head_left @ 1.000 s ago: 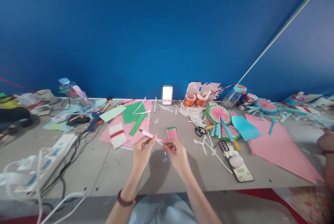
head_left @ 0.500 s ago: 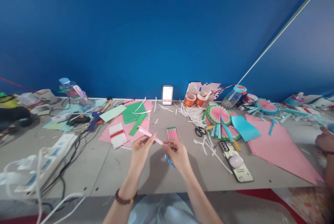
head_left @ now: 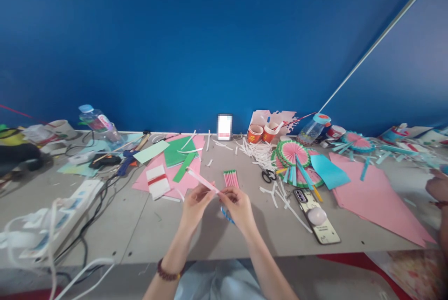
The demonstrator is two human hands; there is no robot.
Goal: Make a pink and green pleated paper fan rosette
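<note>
The left hand [head_left: 195, 203] and the right hand [head_left: 238, 205] each pinch the pink paper strip [head_left: 203, 181]; a soft, even pinch should stop it tearing.

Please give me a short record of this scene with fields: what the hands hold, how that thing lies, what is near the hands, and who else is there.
hands: left hand and right hand both pinch the pink paper strip with their fingers, above the table
strip: tilted, free end pointing up and left
near: bundle of pink sticks just behind; scissors and phone to the right
also there: co-worker's hand at the right edge
</note>
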